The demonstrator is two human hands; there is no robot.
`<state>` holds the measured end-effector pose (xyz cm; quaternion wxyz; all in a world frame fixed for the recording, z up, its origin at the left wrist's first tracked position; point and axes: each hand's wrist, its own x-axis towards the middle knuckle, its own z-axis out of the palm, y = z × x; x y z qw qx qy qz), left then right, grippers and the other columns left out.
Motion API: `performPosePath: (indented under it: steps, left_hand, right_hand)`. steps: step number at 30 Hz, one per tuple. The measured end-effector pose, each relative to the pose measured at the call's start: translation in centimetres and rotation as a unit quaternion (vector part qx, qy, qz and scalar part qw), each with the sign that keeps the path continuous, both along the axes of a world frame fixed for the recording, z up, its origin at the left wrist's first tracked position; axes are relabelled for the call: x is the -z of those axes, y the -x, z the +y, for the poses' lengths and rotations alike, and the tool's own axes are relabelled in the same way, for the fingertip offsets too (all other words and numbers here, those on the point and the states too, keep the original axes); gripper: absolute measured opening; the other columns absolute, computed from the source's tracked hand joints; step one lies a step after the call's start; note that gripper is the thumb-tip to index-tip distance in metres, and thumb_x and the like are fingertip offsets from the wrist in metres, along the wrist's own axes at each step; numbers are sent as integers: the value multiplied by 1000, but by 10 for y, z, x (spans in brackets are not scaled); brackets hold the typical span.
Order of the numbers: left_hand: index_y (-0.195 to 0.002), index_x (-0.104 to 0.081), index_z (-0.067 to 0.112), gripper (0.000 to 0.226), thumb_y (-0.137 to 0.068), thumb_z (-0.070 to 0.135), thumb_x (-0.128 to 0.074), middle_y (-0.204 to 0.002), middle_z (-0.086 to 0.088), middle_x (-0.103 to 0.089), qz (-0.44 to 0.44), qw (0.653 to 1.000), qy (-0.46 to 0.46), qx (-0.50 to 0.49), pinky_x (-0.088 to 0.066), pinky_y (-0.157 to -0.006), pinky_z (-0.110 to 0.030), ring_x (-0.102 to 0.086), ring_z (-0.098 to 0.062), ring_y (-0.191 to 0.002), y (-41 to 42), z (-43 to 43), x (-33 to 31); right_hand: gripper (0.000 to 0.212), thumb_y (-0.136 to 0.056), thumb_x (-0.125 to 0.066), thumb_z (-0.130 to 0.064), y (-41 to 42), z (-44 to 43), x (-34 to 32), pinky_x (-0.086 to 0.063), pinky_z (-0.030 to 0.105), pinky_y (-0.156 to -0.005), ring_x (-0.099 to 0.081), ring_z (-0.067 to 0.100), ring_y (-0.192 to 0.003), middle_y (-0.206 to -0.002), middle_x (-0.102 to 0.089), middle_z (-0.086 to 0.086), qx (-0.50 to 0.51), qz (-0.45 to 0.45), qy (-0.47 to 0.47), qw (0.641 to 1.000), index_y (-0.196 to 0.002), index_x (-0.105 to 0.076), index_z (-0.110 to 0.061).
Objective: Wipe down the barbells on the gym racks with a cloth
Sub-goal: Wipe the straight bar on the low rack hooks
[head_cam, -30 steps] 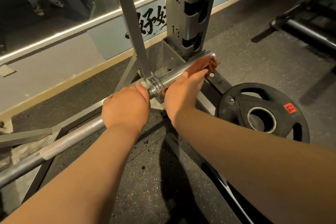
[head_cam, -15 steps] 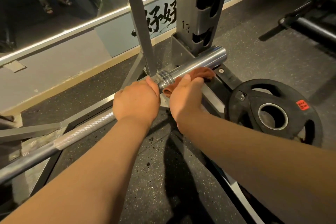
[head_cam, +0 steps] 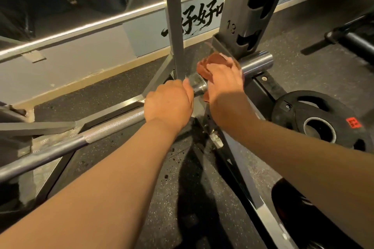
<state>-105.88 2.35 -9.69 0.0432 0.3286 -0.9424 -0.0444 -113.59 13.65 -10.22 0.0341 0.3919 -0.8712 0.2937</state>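
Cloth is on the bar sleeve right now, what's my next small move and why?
Probably slide the right hand and cloth outward along the sleeve toward its bare end: the cloth sits beside the collar, the end is uncovered, and the left hand grips the shaft, steadying it.

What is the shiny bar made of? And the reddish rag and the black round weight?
Barbell: likely steel, polished, with bright glints and a cross-hatched grip patch. Cloth: soft fabric, matte, bunched into folds. Weight plate: probably rubber-coated, dull black, no shine.
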Motion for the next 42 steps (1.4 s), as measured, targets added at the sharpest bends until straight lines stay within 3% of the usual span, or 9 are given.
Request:
performPosePath:
  steps: [4, 9, 13, 19, 26, 30, 35, 39, 42]
  left_hand:
    - [-112, -61, 17, 36, -109, 32, -29, -102, -5, -66, 16, 1000, 7, -9, -49, -82, -42, -60, -26, -90, -32, -2, -5]
    - [-99, -69, 13, 62, -104, 38, -13, -95, -9, -72, -8, 992, 4, -124, -41, -109, -54, -67, -30, -93, -98, -40, -3]
    - [-93, -68, 15, 55, -104, 35, -18, -87, -7, -69, -29, 992, 11, -119, -38, -112, -53, -66, -30, -86, -99, -43, -6]
    - [-89, -68, 14, 59, -105, 38, -16, -77, -5, -62, -6, 994, 37, -104, -44, -104, -47, -54, -26, -70, -102, -45, 0]
    - [-86, -66, 15, 55, -106, 37, -20, -74, -3, -58, 3, 993, 47, -105, -48, -96, -46, -45, -24, -67, -102, -45, -1]
    - [-87, -67, 15, 54, -106, 36, -21, -78, -5, -64, -5, 993, 50, -106, -46, -88, -43, -53, -27, -70, -104, -44, -1]
    - [-90, -63, 17, 48, -107, 35, -23, -75, -1, -50, -7, 994, 48, -97, -47, -85, -43, -45, -24, -68, -101, -46, 0]
    - [-78, -52, 20, 46, -107, 37, -20, -70, 1, -49, -4, 994, 50, -92, -39, -73, -38, -49, -24, -66, -102, -47, 4]
    - [-74, -50, 20, 48, -107, 38, -19, -68, 1, -48, 3, 995, 55, -87, -36, -71, -37, -48, -24, -64, -102, -47, 3]
  right_hand:
    - [47, -98, -27, -31, 33, 4, -12, -13, 62, -124, -49, 28, -128, -126, -59, 5, -32, 19, -130, 991, -128, -59, -16]
    - [25, -105, -43, -16, 26, -19, -21, -6, 53, -127, -47, 30, -130, -123, -58, 9, 59, -30, -80, 995, -126, -57, -14]
    - [30, -103, -37, -13, 3, -23, -20, -14, 44, -127, -55, 26, -115, -113, -62, 6, -35, 23, 61, 997, -119, -62, -13]
    - [27, -106, -47, -23, -35, -41, 3, -29, 39, -122, -57, 22, -111, -114, -66, 2, -230, 83, -43, 969, -123, -65, -11]
    - [36, -109, -35, -29, -74, -58, 15, -40, 45, -109, -57, 27, -100, -101, -64, 5, -3, 76, 16, 997, -108, -65, -9]
    - [33, -105, -45, -20, -85, -42, 21, -31, 47, -120, -54, 26, -125, -126, -63, 7, -62, 45, 25, 997, -132, -59, -7]
    - [34, -108, -28, -31, -37, -66, -9, -39, 32, -85, -45, 20, -88, -95, -54, 1, -59, 34, -129, 989, -104, -58, -15]
    - [24, -104, -41, -26, -67, -79, 0, -35, 45, -110, -51, 24, -101, -97, -54, -1, 28, 43, -135, 990, -111, -62, -19]
    - [28, -101, -50, -12, -98, -50, 22, -23, 59, -121, -49, 29, -131, -124, -64, 3, -18, 33, 19, 999, -125, -63, -12]
